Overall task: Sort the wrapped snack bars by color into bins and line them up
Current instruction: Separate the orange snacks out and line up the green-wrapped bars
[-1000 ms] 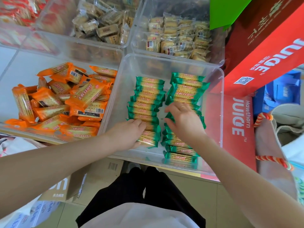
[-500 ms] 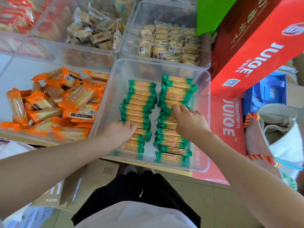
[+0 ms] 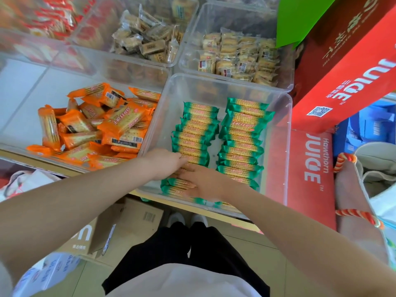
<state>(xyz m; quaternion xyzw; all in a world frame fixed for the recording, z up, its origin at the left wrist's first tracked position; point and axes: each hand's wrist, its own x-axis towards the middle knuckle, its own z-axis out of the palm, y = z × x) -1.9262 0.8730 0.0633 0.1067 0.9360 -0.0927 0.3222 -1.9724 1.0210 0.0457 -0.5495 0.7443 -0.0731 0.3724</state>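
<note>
A clear bin holds green-wrapped snack bars in two lined-up columns, a left column and a right column. My left hand rests on the near part of the left column, its fingertips down on the bars. Just in front of it, my right hand lies flat across the nearest bars of that column, fingers pointing left. The bars under both hands are mostly hidden. To the left, another clear bin holds a loose heap of orange-wrapped bars.
Behind stand bins of tan-wrapped snacks, brown-wrapped snacks and red-wrapped snacks. Red juice cartons crowd the right side, with a bag with striped handles beside them. Cardboard boxes lie on the floor below the shelf edge.
My right hand has moved from the right column across to the near end of the left column, beside my left hand. The left hand has stayed on the left column.
</note>
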